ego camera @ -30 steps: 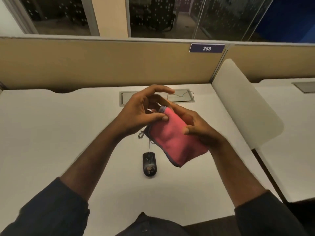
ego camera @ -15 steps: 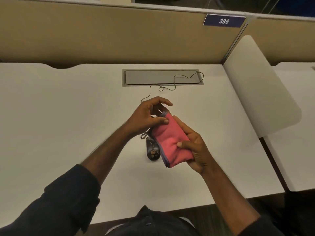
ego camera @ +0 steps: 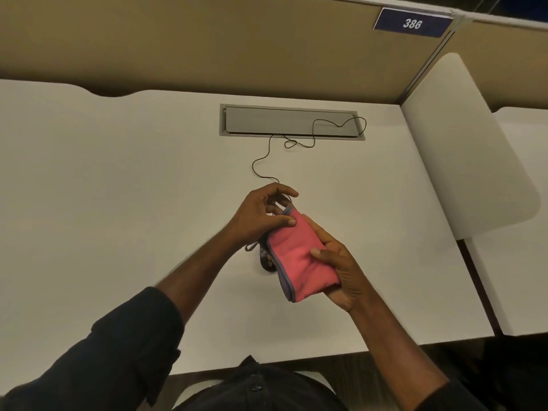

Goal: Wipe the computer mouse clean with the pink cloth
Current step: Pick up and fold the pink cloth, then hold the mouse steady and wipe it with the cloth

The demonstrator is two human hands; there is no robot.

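Since the earlier frame, our view has tipped further down over the desk (ego camera: 103,203); our hands and the cloth sit almost as they did, now covering more of the mouse.

Item: pink cloth (ego camera: 299,256), folded, grey-edged, held above the desk between both hands. Our left hand (ego camera: 261,215) pinches its far corner between thumb and fingers. Our right hand (ego camera: 341,271) grips the near end, thumb on top, fingers curled beneath.

Item: computer mouse (ego camera: 267,261), dark, lying on the desk below the cloth's left edge. Only a sliver shows; whether the cloth touches it we cannot tell.

Item: mouse cable (ego camera: 267,155), running in loose loops back to the cable tray (ego camera: 290,123) set in the desk.

Item: partition label (ego camera: 412,23), reading 386.

Progress, by our judgement: cloth in hand and being arranged; no wiping stroke is evident. The cleaning of the mouse appears wholly outstanding.
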